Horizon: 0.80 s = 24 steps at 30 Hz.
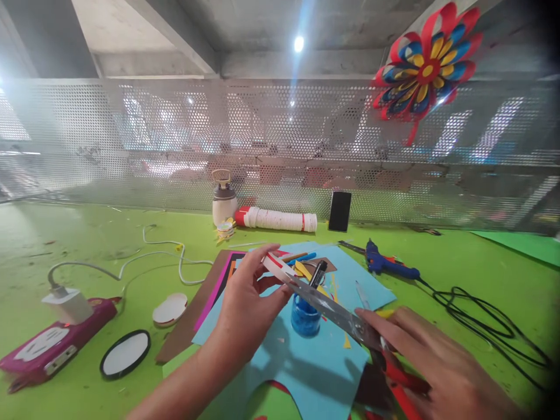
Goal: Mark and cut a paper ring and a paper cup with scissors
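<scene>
Nearest, the right hand (433, 361) has its grip closed on red-handled scissors (350, 321), blades angled up-left over the blue paper sheet (315, 367). Just left of the blades, the left hand (249, 303) pinches a white-and-red paper strip (277, 266) (its end meets the blade tips). Under the blades stands a blue cup (305, 318). Right of the sheet, farther back, a blue glue gun (385, 263) lies on the green desk (87, 245).

The paper sheets (306, 361) lie on the table (87, 245); a cup (305, 315) stands on them; the glue gun (387, 263) lies to their right; the phone (52, 344) to their left; a tube (280, 220) behind, by the mesh wall (175, 140).
</scene>
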Tool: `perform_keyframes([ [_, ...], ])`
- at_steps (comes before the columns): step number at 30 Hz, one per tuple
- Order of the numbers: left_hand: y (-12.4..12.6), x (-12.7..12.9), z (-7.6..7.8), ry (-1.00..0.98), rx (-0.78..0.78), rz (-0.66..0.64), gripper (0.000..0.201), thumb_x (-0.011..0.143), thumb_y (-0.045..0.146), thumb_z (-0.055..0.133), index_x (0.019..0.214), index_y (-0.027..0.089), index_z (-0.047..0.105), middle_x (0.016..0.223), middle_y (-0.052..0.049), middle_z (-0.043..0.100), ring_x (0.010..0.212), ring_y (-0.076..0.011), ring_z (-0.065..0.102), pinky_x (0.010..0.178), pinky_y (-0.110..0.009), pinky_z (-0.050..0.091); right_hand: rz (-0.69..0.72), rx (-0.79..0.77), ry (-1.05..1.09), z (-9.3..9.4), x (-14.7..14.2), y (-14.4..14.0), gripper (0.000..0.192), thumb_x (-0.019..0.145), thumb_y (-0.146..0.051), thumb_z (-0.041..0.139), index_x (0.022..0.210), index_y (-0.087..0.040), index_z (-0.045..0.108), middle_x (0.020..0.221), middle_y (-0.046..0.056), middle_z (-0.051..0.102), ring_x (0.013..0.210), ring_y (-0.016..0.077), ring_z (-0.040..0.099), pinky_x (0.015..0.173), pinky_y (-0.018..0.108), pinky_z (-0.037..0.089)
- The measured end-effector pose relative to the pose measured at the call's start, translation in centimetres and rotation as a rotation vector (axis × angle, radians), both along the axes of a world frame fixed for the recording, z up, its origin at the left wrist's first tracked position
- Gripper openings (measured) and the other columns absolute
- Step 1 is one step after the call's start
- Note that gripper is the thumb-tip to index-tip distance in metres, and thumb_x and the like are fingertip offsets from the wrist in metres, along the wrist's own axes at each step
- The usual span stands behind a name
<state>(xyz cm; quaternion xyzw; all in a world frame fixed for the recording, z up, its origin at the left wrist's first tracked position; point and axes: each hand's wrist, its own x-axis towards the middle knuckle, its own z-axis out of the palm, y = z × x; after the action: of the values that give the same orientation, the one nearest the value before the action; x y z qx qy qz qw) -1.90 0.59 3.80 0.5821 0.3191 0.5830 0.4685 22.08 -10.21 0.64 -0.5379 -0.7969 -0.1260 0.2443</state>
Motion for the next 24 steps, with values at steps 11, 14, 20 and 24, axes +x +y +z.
perform_keyframes([
  [11, 0.0, -0.3, 0.3, 0.245, 0.124, 0.021, 0.038, 0.068, 0.014, 0.069, 0.106, 0.019, 0.066, 0.095, -0.002, 0.077, 0.085, -0.0169, 0.076, 0.084, -0.028, 0.063, 0.015, -0.050, -0.099, 0.3, 1.5, -0.1, 0.065, 0.082, -0.007, 0.048, 0.143, -0.027, 0.044, 0.107, 0.010, 0.064, 0.094, 0.0264, 0.071, 0.072, 0.037, 0.064],
  [14, 0.0, -0.3, 0.2, 0.278, 0.115, 0.029, 0.039, 0.069, 0.017, 0.072, 0.108, 0.018, 0.066, 0.093, -0.003, 0.078, 0.085, -0.0182, 0.076, 0.084, -0.031, 0.063, 0.002, -0.079, -0.073, 0.5, 1.8, -0.4, 0.067, 0.080, -0.005, 0.050, 0.142, -0.028, 0.047, 0.102, 0.007, 0.064, 0.090, 0.0254, 0.072, 0.071, 0.036, 0.063],
  [20, 0.2, -0.3, 0.1, 0.315, 0.156, 0.055, 0.041, 0.072, 0.019, 0.073, 0.112, 0.019, 0.067, 0.093, -0.003, 0.078, 0.083, -0.0187, 0.076, 0.082, -0.032, 0.063, -0.046, -0.072, -0.146, 0.5, 2.0, -0.5, 0.064, 0.079, -0.010, 0.055, 0.141, -0.027, 0.053, 0.111, 0.010, 0.069, 0.097, 0.0301, 0.072, 0.073, 0.036, 0.064],
  [24, 0.1, -0.4, 0.1, 0.349, 0.204, 0.076, 0.044, 0.072, 0.014, 0.071, 0.115, 0.021, 0.066, 0.096, -0.003, 0.077, 0.085, -0.0185, 0.076, 0.083, -0.031, 0.063, -0.062, -0.028, -0.208, 0.3, 2.1, -0.5, 0.058, 0.081, -0.014, 0.055, 0.137, -0.024, 0.057, 0.117, 0.014, 0.069, 0.103, 0.0338, 0.072, 0.073, 0.037, 0.066],
])
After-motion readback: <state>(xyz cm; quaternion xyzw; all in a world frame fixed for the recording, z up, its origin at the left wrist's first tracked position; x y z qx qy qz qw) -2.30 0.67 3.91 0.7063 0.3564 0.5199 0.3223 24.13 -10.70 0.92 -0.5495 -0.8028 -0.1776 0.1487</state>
